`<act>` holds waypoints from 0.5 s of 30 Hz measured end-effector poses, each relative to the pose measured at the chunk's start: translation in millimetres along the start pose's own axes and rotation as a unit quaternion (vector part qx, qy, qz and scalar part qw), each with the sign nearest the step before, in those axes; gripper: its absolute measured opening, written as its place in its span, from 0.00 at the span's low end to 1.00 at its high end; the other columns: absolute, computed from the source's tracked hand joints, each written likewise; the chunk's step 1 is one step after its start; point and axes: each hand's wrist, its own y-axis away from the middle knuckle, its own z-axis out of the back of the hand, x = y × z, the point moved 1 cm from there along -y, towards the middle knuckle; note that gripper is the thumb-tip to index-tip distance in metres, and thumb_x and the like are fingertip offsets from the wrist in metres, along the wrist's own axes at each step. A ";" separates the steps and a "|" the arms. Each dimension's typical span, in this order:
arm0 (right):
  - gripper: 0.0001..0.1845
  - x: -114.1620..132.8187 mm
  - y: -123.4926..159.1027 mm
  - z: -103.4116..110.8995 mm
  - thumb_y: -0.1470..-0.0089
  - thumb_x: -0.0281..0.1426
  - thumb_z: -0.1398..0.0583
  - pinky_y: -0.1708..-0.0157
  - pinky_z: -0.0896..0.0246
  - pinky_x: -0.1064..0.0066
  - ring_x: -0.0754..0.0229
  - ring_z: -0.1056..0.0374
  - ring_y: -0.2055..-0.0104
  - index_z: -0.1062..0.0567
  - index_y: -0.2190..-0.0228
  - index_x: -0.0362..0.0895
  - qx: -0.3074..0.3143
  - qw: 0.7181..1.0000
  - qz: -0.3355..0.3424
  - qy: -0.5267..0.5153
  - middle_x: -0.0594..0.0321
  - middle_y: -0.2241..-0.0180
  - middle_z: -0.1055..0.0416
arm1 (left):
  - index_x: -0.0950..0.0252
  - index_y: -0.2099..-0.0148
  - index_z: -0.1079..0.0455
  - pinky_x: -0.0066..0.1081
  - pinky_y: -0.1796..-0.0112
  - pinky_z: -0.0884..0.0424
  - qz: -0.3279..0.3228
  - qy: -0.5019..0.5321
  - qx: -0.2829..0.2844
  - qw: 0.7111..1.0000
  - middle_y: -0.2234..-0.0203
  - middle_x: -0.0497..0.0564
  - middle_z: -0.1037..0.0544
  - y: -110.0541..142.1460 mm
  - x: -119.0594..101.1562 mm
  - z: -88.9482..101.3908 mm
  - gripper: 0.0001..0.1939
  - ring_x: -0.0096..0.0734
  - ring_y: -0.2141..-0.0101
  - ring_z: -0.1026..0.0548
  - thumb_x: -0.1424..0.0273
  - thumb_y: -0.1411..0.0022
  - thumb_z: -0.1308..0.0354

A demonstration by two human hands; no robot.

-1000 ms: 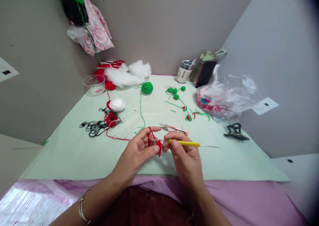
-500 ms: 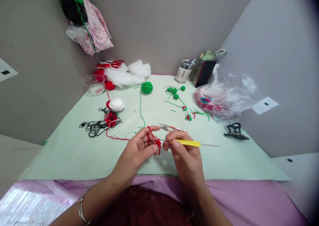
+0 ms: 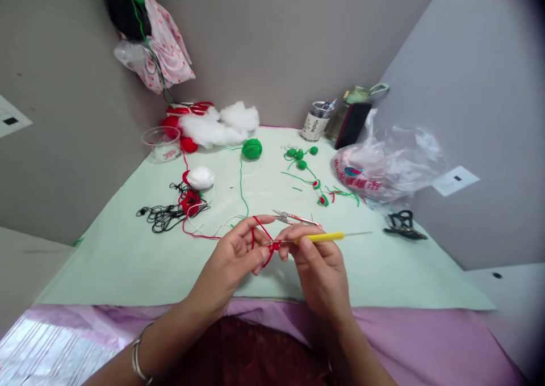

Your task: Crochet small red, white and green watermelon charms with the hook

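My left hand [image 3: 239,251] pinches a small red crochet piece [image 3: 275,246] between thumb and fingers, with red yarn [image 3: 264,227] running over its raised index finger. In my right hand [image 3: 317,261] is a crochet hook with a yellow handle [image 3: 326,237], gripped like a pen. The hook's thin metal tip reaches left into the red piece, and my right fingertips are right beside it. A short red tail hangs below the piece. Just beyond my hands lie thread snips [image 3: 296,218], partly hidden by my right hand.
Left on the table are a white yarn ball [image 3: 200,178], tangled black yarn [image 3: 164,218] and a clear tub [image 3: 162,145]. White stuffing [image 3: 217,126] and a green yarn ball [image 3: 252,149] lie behind. Small green crochet pieces [image 3: 301,164], a plastic bag [image 3: 383,167] and a black hair claw [image 3: 404,225] are to the right.
The hook has tilted, its rear end rising. My right fingers have come closer to the red piece, which has turned so its tail slants left. My left hand stays nearly still.
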 end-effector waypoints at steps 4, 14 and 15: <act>0.11 2.9 2.7 -0.3 0.30 0.37 0.40 0.62 0.27 0.71 0.65 0.24 0.68 0.17 0.61 0.48 0.011 1.000 0.003 0.011 0.63 0.64 0.20 | 0.60 0.43 0.22 0.26 0.71 0.39 -0.013 -0.002 -0.004 1.000 0.69 0.45 0.28 -0.3 -0.1 2.5 0.20 0.23 0.72 0.36 0.66 0.36 0.31; 0.19 5.5 23.0 -1.0 0.34 0.19 0.40 0.54 0.24 0.66 0.56 0.23 0.52 0.21 0.46 0.46 0.062 0.832 0.304 0.460 0.55 0.55 0.21 | 0.64 0.42 0.24 0.24 0.73 0.42 0.009 0.046 -0.035 0.998 0.73 0.43 0.28 1.1 3.4 -4.9 0.25 0.20 0.75 0.38 0.68 0.40 0.26; 0.21 3.7 24.4 -1.2 0.36 0.18 0.39 0.54 0.25 0.66 0.55 0.23 0.51 0.21 0.45 0.46 0.059 0.805 0.330 0.490 0.53 0.53 0.22 | 0.65 0.42 0.24 0.24 0.74 0.43 0.034 0.080 -0.027 0.996 0.74 0.42 0.29 1.0 3.6 -6.3 0.26 0.19 0.77 0.40 0.67 0.41 0.26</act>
